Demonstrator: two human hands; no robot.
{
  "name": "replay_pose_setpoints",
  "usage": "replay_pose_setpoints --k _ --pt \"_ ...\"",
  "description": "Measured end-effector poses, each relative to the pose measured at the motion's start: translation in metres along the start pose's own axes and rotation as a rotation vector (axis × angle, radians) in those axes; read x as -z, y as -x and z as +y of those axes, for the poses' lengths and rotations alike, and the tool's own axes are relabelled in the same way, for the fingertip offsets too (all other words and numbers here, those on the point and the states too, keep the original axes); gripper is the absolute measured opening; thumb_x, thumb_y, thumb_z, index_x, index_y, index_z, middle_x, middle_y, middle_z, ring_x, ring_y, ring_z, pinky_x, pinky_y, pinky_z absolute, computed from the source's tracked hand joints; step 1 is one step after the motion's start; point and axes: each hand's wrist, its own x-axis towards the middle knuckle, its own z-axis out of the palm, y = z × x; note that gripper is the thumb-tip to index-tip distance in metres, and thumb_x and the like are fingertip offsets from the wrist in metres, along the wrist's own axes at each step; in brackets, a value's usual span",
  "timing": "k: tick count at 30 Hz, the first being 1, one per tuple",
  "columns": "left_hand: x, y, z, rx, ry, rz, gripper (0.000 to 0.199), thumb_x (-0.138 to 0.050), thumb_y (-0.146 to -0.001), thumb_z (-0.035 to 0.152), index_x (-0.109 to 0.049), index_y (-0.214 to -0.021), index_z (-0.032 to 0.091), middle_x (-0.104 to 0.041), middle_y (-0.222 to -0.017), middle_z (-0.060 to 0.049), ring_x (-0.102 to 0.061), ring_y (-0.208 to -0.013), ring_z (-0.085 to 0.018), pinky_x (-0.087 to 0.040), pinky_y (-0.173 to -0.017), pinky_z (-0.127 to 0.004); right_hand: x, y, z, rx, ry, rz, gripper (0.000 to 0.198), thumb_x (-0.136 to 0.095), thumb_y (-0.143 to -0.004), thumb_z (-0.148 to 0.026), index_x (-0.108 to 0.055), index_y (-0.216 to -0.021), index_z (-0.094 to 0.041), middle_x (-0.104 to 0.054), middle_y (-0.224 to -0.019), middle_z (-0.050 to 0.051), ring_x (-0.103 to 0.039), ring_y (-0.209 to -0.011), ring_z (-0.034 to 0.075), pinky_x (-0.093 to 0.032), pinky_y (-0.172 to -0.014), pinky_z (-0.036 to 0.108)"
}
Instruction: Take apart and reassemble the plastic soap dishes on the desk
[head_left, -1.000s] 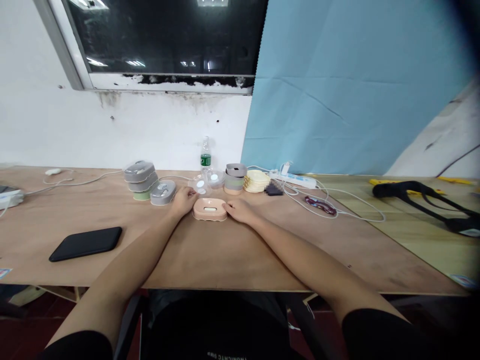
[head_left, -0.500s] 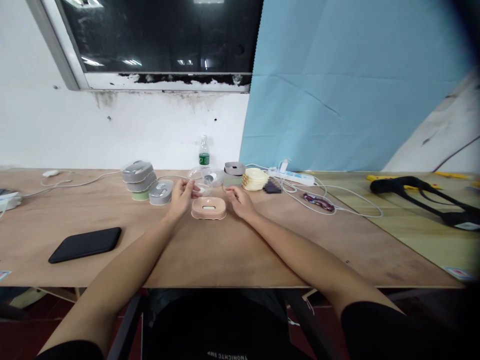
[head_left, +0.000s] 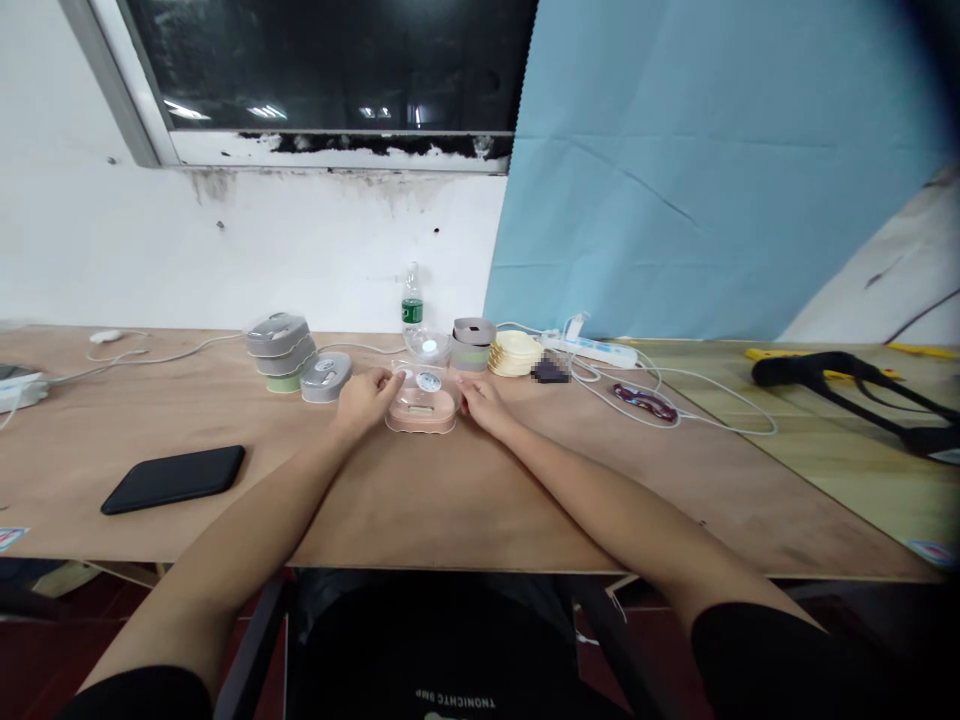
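My left hand (head_left: pixel 367 398) grips the left edge of a clear plastic lid (head_left: pixel 429 381) with a round label. At the lid's right edge, my right hand (head_left: pixel 484 403) pinches it with closed fingers. The lid is tilted over the back of a pink soap box (head_left: pixel 421 420), whose slotted top shows through it. Whether lid and box touch all round, I cannot tell. Right behind them lie more clear lids (head_left: pixel 431 347). A grey soap box (head_left: pixel 325 378) with a clear lid on it stands left of my left hand.
Lidded boxes (head_left: pixel 279 345) are stacked at the left. Behind my right hand stand grey and green box parts (head_left: pixel 472 345) and a pile of cream-coloured trays (head_left: pixel 514 354). A bottle (head_left: pixel 412 300) stands by the wall, a power strip (head_left: pixel 592 350) at right, a black phone-like slab (head_left: pixel 174 479) at left.
Both hands have brought the clear lid from behind the pink soap box forward over it. My right hand has come to hold the lid's right edge. The camera view has shifted slightly.
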Motion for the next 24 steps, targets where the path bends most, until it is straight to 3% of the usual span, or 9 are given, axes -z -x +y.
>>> replay_pose_setpoints --k 3,8,18,24 --pt "-0.002 -0.004 -0.007 0.035 -0.153 -0.115 0.054 -0.037 -0.085 0.063 -0.065 -0.071 0.019 -0.069 -0.075 -0.007 -0.062 -0.072 -0.022 -0.038 -0.059 -0.027 -0.001 0.0 0.001 -0.005 0.088 -0.053 0.059 -0.032 -0.089 -0.063 -0.05 -0.055 -0.018 -0.054 -0.05 0.0 -0.052 -0.054 0.014 -0.038 -0.057 0.023" --pt "-0.007 -0.008 -0.019 0.026 -0.201 -0.21 0.053 -0.036 -0.085 0.062 -0.061 -0.065 0.021 -0.069 -0.078 -0.008 -0.063 -0.073 -0.023 -0.038 -0.059 -0.027 -0.002 0.0 0.003 0.101 0.285 -0.06 0.056 -0.032 -0.092 -0.057 -0.064 -0.069 -0.017 -0.068 -0.075 0.006 -0.058 -0.07 0.017 -0.034 -0.059 0.023" --pt "-0.008 -0.008 -0.02 0.087 -0.189 -0.233 0.061 -0.029 -0.084 0.069 -0.06 -0.06 0.021 -0.069 -0.076 -0.01 -0.063 -0.075 -0.025 -0.041 -0.062 -0.03 0.0 -0.003 0.005 0.062 0.367 -0.068 0.057 -0.03 -0.094 -0.055 -0.066 -0.071 -0.017 -0.068 -0.075 0.006 -0.058 -0.071 0.018 -0.033 -0.059 0.023" --pt "-0.01 -0.008 -0.017 0.119 -0.2 -0.203 0.062 -0.03 -0.084 0.069 -0.063 -0.064 0.021 -0.069 -0.078 -0.011 -0.064 -0.079 -0.027 -0.042 -0.066 -0.03 0.001 -0.004 0.005 0.06 0.358 -0.078 0.051 -0.032 -0.095 -0.049 -0.07 -0.081 -0.017 -0.072 -0.085 0.007 -0.061 -0.077 0.019 -0.036 -0.062 0.023"
